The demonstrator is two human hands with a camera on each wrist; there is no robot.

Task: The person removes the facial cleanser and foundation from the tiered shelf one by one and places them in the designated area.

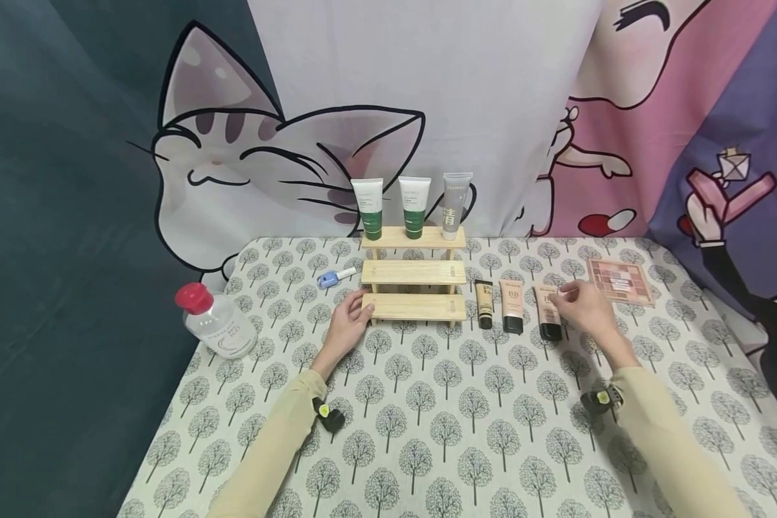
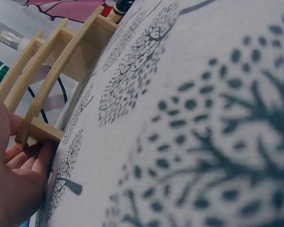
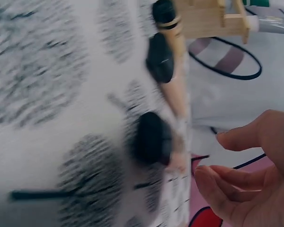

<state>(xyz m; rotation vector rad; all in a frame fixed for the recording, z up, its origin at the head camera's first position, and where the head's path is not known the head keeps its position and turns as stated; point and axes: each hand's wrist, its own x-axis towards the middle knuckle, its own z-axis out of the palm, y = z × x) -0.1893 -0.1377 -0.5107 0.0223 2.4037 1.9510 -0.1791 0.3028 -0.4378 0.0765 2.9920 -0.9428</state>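
A three-tier wooden stand (image 1: pixel 414 307) stands on the table. My left hand (image 1: pixel 350 321) grips the left end of its lowest step, thumb above and fingers beneath, as the left wrist view shows. Two white-and-green tubes (image 1: pixel 370 208) and a grey tube (image 1: pixel 455 206) stand on the top step. Right of the stand lie a black-and-gold tube (image 1: pixel 484 303) and two pink BB tubes with black caps, one in the middle (image 1: pixel 511 306) and one at the right (image 1: pixel 547 311). My right hand (image 1: pixel 585 306) hovers by the rightmost tube, thumb and fingers apart with nothing between them.
A makeup palette (image 1: pixel 621 281) lies beyond my right hand. Left of the stand lies a blue nail polish bottle (image 1: pixel 335 278). A clear bottle with a red cap (image 1: pixel 223 327) is at the table's left edge. Patterned curtains (image 1: pixel 388 144) hang behind the table.
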